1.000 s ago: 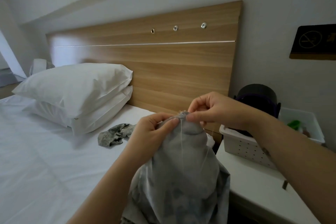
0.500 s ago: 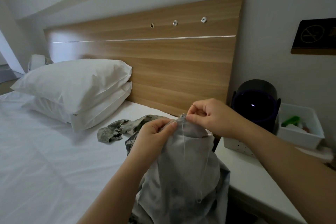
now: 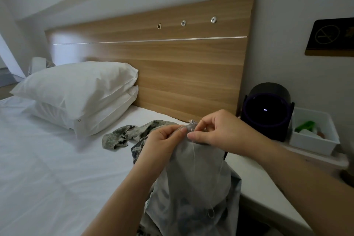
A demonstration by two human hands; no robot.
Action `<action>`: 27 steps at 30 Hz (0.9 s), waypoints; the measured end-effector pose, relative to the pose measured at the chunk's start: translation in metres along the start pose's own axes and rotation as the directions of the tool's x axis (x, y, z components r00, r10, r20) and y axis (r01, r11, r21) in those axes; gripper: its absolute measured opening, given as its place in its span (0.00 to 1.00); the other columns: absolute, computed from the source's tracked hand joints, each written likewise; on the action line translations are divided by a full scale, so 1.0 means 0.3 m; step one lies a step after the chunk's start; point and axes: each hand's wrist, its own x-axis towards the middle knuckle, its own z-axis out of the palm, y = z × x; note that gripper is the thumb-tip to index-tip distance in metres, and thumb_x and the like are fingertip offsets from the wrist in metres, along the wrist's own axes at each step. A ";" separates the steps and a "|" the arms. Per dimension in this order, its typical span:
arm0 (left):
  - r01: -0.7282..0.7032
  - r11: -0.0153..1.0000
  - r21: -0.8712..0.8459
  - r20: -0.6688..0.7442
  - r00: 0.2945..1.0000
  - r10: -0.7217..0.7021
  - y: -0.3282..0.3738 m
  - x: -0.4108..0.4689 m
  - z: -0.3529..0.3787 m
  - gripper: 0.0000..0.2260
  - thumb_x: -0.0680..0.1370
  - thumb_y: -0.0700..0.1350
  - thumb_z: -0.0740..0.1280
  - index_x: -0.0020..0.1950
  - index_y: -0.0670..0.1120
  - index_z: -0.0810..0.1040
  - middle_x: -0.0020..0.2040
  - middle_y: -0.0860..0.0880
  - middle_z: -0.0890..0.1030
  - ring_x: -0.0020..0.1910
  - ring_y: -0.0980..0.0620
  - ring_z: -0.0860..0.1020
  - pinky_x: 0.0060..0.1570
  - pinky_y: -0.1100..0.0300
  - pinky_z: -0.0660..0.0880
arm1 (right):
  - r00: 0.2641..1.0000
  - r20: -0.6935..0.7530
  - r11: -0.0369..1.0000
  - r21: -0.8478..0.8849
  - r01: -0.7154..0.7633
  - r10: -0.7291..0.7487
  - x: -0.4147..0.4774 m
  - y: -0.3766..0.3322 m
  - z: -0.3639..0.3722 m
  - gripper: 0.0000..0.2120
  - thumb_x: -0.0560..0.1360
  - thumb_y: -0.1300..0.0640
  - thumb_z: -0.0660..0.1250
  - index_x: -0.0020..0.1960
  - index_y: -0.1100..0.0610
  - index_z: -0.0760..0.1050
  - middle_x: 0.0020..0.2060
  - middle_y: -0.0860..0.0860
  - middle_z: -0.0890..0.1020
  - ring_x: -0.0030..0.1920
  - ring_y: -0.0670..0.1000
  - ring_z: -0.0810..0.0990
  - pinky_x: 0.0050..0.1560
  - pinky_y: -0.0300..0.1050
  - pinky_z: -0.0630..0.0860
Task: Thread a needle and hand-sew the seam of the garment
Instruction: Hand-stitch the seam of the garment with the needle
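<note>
A grey camouflage garment (image 3: pixel 193 184) hangs inside out in front of me, its top edge bunched at the seam. My left hand (image 3: pixel 162 142) pinches that bunched edge between thumb and fingers. My right hand (image 3: pixel 220 132) pinches right beside it at the seam tip, fingers curled; the needle itself is too small to make out. A pale thread (image 3: pixel 194 151) hangs down from the seam over the cloth and loops near the bottom. Another part of the garment (image 3: pixel 124 134) lies on the bed behind my left hand.
Two white pillows (image 3: pixel 80 90) are stacked on the white bed (image 3: pixel 38 159) against a wooden headboard (image 3: pixel 172 67). At the right a white nightstand (image 3: pixel 258 184) carries a black round device (image 3: pixel 268 109) and a white bin (image 3: pixel 314 130) with small items.
My hands and the garment have moved slightly lower and to the right in view. Both pinches stay at the seam. More of the cloth on the bed shows behind my left hand.
</note>
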 end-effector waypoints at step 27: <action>-0.040 0.999 0.028 0.080 0.996 0.037 0.005 -0.018 -0.002 0.07 0.76 0.49 0.69 0.44 0.50 0.85 0.45 0.42 0.84 0.44 0.51 0.80 0.55 0.45 0.75 | 0.999 0.031 0.999 -0.029 0.023 -0.022 0.048 0.021 -0.064 0.04 0.73 0.54 0.72 0.42 0.53 0.81 0.20 0.41 0.68 0.24 0.41 0.65 0.31 0.36 0.65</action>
